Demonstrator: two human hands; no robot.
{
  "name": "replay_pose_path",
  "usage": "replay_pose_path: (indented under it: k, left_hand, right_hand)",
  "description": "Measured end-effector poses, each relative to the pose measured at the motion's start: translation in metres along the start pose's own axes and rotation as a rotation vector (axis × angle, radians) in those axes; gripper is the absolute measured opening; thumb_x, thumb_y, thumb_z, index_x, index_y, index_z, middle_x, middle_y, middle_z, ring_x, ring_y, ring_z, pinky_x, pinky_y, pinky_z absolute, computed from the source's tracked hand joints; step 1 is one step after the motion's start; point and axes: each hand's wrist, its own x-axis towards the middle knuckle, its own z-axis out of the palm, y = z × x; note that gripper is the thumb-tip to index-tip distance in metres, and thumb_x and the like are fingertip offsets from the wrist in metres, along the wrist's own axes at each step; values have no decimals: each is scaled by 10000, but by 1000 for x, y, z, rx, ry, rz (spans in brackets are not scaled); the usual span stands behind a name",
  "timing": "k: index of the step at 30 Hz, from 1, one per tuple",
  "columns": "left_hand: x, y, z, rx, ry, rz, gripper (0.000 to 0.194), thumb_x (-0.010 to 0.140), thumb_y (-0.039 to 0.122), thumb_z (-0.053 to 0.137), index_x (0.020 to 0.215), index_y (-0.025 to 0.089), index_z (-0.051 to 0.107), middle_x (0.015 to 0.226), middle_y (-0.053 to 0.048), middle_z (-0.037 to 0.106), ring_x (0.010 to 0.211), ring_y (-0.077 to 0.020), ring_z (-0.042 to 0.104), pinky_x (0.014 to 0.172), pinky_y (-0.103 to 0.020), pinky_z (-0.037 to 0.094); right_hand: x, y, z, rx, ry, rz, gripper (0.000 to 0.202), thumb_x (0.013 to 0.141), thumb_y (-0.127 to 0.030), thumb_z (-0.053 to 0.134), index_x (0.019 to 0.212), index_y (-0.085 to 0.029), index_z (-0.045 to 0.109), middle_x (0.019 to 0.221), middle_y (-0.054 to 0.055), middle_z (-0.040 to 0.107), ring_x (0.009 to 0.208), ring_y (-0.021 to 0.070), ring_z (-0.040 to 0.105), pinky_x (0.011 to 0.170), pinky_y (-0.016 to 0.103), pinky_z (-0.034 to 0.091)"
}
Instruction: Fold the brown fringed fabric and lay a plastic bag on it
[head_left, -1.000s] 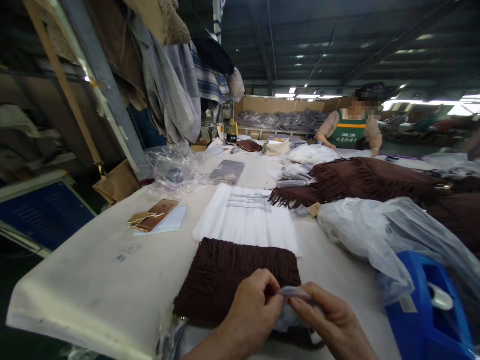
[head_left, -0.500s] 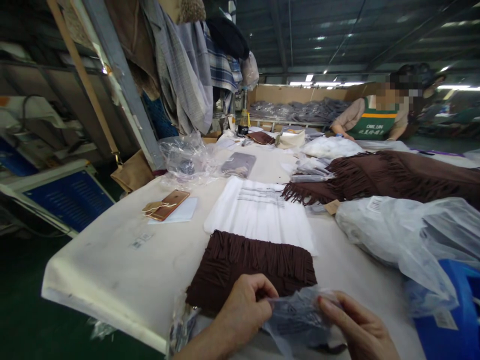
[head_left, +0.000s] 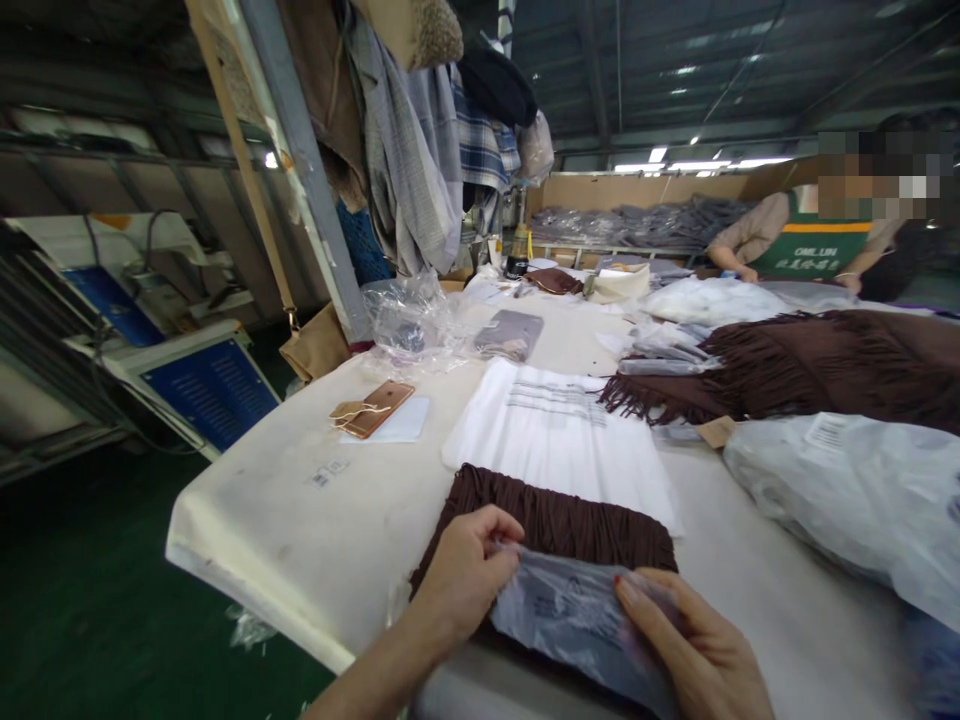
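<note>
A folded brown fringed cloth (head_left: 555, 520) lies near the front edge of the white table (head_left: 300, 500). Over its near part I hold a clear plastic bag (head_left: 570, 615) with grey print. My left hand (head_left: 461, 580) pinches the bag's left edge between thumb and fingers. My right hand (head_left: 697, 655) grips the bag's right side, fingers lying on top of it. A stack of flat white bags (head_left: 562, 440) sits just behind the brown cloth.
A copper phone (head_left: 375, 408) lies on a white card at the left. Crumpled clear plastic (head_left: 409, 320) sits behind it. A long brown fringed scarf (head_left: 810, 365) and filled plastic bags (head_left: 847, 490) fill the right. A person in a green apron (head_left: 810, 245) works at the far end.
The bag has been spread out from a small bunched piece into a wider sheet between my hands. The view has swung left, so the blue object at the right has left the frame.
</note>
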Motion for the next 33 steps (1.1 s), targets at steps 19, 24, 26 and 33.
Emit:
replay_pose_path:
  k: [19,24,26,33]
  left_hand:
    - [26,-32,30,928,-18,875,349,952,274,341,1244,122,457,1315,-82,510,1253,-248,408,1018,-376,362]
    - [20,-38,31,911,-158,724,499,957,403,285,1383,143,292,1470,-92,297,1360,-272,235,1084,-455,280]
    - [19,-35,29,883,-210,691,542,951,443,271,1394,130,273,1478,-108,268,1367,-287,205,1093,-470,266]
    - [13,-25,21,754,-317,575,635,936,395,304,1426,48,99,1497,-183,140,1385,-278,89,1139,-447,155]
  right_hand:
    - [54,18,19,-1086,239,-289,340,831,-446,380,1022,-221,549,683,51,692,579,249,662,505,324,472]
    - [39,6,10,-1223,535,-623,326,879,-376,408,1102,-168,524,847,76,683,617,208,652,458,293,447]
    - [35,2,16,-1180,563,-959,318,894,-321,405,1142,-156,513,975,102,660,778,195,654,591,286,491]
    - [52,34,38,-1307,229,-1452,477,918,-295,270,1317,-55,373,1176,187,599,1163,297,493,883,454,402]
